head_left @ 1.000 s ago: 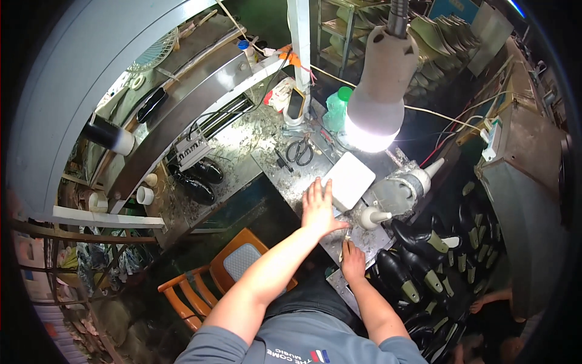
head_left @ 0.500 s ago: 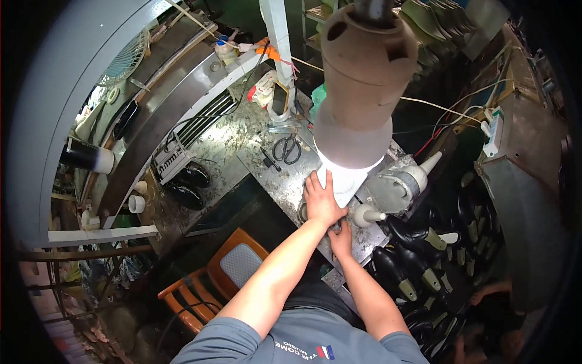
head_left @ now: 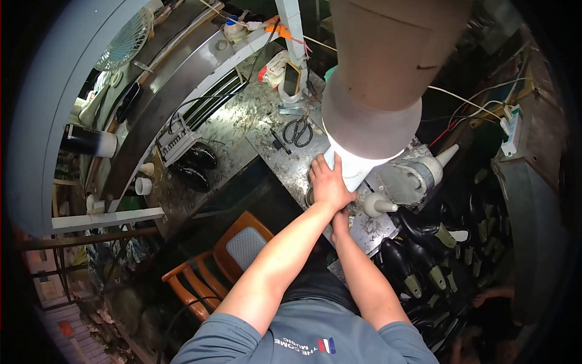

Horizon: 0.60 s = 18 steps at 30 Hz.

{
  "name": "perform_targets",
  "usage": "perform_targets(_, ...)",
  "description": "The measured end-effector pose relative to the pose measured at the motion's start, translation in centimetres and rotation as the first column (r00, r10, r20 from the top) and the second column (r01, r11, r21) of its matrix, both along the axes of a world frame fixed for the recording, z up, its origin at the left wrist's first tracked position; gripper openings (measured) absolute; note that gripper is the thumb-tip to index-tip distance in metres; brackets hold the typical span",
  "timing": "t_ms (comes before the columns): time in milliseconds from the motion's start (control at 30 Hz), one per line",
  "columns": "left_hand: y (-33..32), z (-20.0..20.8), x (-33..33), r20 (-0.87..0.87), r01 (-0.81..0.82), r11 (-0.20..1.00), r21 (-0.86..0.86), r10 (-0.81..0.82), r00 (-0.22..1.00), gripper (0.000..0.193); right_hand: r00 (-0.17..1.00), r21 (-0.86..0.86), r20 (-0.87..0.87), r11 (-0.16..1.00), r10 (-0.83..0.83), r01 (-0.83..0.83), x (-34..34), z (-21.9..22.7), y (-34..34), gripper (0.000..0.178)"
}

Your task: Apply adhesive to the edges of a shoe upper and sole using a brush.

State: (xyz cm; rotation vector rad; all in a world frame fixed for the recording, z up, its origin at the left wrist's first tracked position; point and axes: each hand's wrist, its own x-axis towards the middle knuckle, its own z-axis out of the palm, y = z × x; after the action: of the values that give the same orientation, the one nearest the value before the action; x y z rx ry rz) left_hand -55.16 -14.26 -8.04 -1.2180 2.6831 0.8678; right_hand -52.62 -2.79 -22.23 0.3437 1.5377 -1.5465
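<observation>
Left hand [head_left: 330,188]: in the head view, fingers extended and slightly spread over the left side of the white block [head_left: 359,173]
Right hand [head_left: 341,221]: has come forward to meet the left; its fingertips are hidden, so its grip cannot be told
White block: towards the near right corner of the workbench [head_left: 290,168], partly behind the lamp [head_left: 373,124] (both hands now seem to share one spot)
Nozzle bottle [head_left: 377,206]: near that corner, contents hidden
White holder [head_left: 289,94]: towards the far edge, a dark-faced slab [head_left: 291,77] upright in it
</observation>
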Motion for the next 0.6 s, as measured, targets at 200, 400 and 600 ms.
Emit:
perform_targets(200, 0.5, 0.5, -1.0, 0.007, 0.023, 0.999, 0.044, -0.023, 1.0, 0.11, 0.967, -0.139, 0.198, 0.972, -0.161, 0.191, -0.4, 0.2, 0.6, 0.055)
perform_targets(400, 1.5, 0.9, -1.4, -0.085, 0.038, 0.999, -0.026, -0.04, 0.996, 0.099, 0.982, 0.118, 0.128, 0.985, -0.139, 0.124, -1.1, -1.1, 0.2, 0.049)
perform_targets(600, 1.5, 1.8, -1.3, -0.118, 0.025, 0.999, -0.035, -0.029, 0.993, 0.099, 0.984, 0.118, 0.157, 0.991, -0.082, 0.063, -1.6, -2.6, 0.5, 0.044)
